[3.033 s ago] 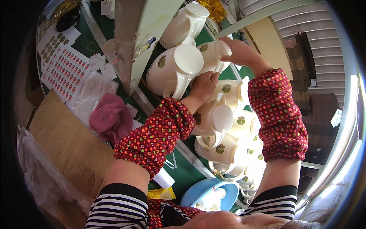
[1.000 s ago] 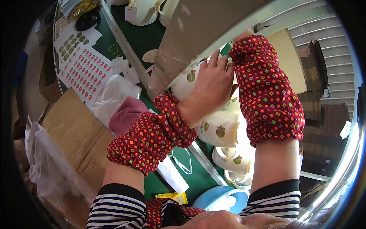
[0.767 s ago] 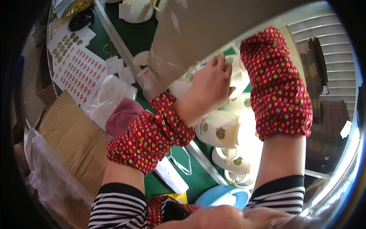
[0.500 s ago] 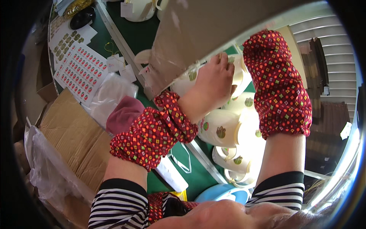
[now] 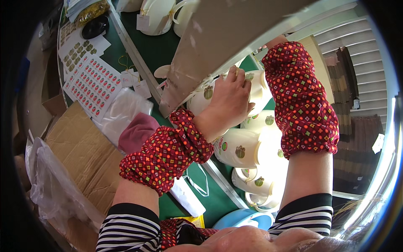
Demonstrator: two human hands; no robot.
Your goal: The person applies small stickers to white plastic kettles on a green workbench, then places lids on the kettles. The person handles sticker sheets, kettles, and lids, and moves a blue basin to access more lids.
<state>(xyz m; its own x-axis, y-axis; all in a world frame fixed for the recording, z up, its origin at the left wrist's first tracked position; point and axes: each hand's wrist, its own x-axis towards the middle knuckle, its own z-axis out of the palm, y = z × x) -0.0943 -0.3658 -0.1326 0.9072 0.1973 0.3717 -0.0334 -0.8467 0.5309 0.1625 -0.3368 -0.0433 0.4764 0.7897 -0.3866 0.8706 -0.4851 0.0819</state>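
Note:
My left hand [image 5: 228,97] lies over a cream pot [image 5: 201,100] with leaf-like gold-green stickers, its fingers bent and close together at the pot's upper side. Part of that pot is covered by the hand and by a tilted grey panel [image 5: 222,38]. My right hand [image 5: 276,42] reaches to the panel's far edge; most of its fingers are hidden there. Beside and below my left hand several more cream pots with handles lie on their sides, among them a stickered pot [image 5: 235,147]. Red patterned sleeve covers wrap both forearms.
Sticker sheets [image 5: 93,84], a clear plastic bag [image 5: 121,107], a maroon cloth [image 5: 136,132] and white tags [image 5: 142,89] lie left on the green table [image 5: 214,193]. A cardboard box [image 5: 82,147] stands near left. A blue basin [image 5: 245,219] sits near. Tagged pots [image 5: 155,19] stand far off.
My left hand has shifted slightly left and down along the pot. Some of my right hand now shows at the panel's far edge. The whole view has tilted a little.

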